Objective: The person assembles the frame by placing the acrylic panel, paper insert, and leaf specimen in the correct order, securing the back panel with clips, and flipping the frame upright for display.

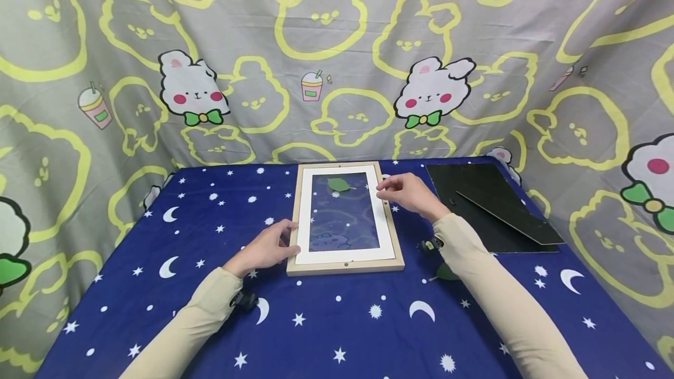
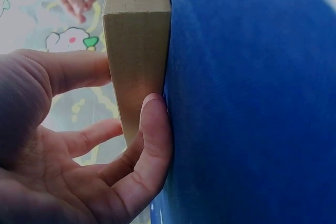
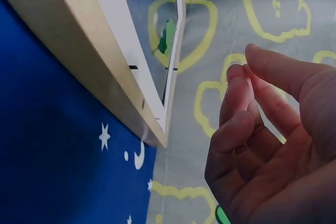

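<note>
Left hand [image 1: 267, 244] curled on the left edge of a wooden frame [image 1: 368, 266]. Right hand [image 1: 411, 193] near the white mat [image 1: 382, 227], fingers bent, thumb and fingertips close together.

"What colour is the frame [image 1: 398, 244]?"
"Pale tan; its mat [image 1: 344, 255] is white, the leaf [image 1: 338, 184] green."
"And the cloth [image 1: 210, 215]?"
"Deep blue, with white stars, moons and dots."
"The curtain [image 1: 326, 28]?"
"Grey, with yellow-outlined animals and white, pink-cheeked bunnies."
"Sleeves [image 1: 489, 291]?"
"Cream."
</note>
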The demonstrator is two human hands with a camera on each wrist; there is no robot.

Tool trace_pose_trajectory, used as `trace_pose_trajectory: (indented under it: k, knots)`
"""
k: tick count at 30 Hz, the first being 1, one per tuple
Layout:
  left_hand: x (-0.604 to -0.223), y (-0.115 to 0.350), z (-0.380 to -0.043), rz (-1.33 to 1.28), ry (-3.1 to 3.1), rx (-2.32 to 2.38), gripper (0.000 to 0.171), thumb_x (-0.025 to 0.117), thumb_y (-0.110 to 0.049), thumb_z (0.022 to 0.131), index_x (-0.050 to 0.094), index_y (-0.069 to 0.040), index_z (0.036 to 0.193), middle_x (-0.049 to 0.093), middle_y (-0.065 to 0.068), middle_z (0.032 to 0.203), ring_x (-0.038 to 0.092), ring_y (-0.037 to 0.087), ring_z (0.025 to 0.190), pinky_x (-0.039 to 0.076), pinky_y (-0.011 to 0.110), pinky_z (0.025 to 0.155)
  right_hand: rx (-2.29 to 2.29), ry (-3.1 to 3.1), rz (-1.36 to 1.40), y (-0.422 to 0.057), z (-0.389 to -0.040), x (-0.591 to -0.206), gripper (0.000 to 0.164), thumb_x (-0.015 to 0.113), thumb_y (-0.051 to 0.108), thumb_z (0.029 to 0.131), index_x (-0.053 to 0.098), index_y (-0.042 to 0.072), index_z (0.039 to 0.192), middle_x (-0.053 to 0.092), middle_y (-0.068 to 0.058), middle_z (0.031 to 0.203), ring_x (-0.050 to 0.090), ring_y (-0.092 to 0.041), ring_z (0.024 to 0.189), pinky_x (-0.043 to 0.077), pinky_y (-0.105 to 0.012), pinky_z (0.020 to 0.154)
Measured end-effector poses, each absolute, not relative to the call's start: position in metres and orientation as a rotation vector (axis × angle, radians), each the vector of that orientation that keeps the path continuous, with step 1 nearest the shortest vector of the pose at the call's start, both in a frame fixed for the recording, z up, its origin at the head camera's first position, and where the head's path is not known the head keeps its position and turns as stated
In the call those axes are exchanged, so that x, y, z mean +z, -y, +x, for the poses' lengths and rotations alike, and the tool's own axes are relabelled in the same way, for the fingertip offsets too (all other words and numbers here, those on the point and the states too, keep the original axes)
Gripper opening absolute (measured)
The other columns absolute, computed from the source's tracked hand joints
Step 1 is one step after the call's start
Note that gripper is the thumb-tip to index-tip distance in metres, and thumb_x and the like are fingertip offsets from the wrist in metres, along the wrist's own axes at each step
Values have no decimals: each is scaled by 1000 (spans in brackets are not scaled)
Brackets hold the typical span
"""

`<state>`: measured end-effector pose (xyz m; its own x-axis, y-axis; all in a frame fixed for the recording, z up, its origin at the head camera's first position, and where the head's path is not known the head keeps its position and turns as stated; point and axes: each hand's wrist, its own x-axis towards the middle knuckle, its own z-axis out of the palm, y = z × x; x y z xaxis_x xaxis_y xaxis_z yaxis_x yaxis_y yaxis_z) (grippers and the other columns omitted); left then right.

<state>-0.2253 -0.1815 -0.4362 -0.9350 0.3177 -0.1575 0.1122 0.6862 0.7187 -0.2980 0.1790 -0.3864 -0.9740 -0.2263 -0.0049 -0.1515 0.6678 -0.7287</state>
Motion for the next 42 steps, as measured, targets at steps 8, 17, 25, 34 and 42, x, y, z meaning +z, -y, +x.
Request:
trace_pose_trajectory:
  k: [8, 17, 25, 34, 42]
  knots:
    - [-434, 179, -223, 362, -2628, 1085, 60, 72, -15, 96, 47, 0, 149, 60, 19, 117, 66, 16, 64, 56, 32, 58, -1166, -2811, -321, -198, -278, -382, 23, 74, 30, 96, 77, 13, 112, 68, -11, 90, 61, -26, 85, 49, -34, 75]
    - [-431, 178, -224, 398, -2622, 1064, 64, 71, -13, 96, 43, 3, 152, 63, 20, 121, 70, 15, 62, 57, 29, 60, -1106, -2841, -309, -229, -258, -379, 28, 75, 32, 95, 76, 12, 115, 67, -5, 92, 59, -24, 85, 48, -34, 77]
    - [-429, 178, -222, 398, -2631, 1039, 64, 70, -12, 97, 43, 4, 152, 61, 21, 122, 68, 15, 61, 56, 30, 59, -1025, -2799, -378, -258, -240, -381, 34, 75, 31, 95, 74, 8, 120, 68, -4, 95, 60, -21, 86, 50, -34, 77]
    - [-428, 177, -222, 401, -2632, 1026, 64, 70, -12, 97, 42, 4, 153, 60, 22, 124, 67, 15, 60, 56, 31, 58, -963, -2760, -460, -281, -221, -388, 29, 74, 24, 95, 75, 5, 117, 69, -1, 92, 59, -19, 81, 50, -28, 67]
    - [-430, 177, -221, 382, -2631, 1029, 65, 70, -12, 97, 41, 3, 153, 60, 22, 123, 68, 15, 61, 56, 30, 57, -961, -2709, -498, -298, -209, -401, 19, 75, 16, 94, 77, 5, 109, 74, 0, 96, 62, -11, 79, 53, -23, 67]
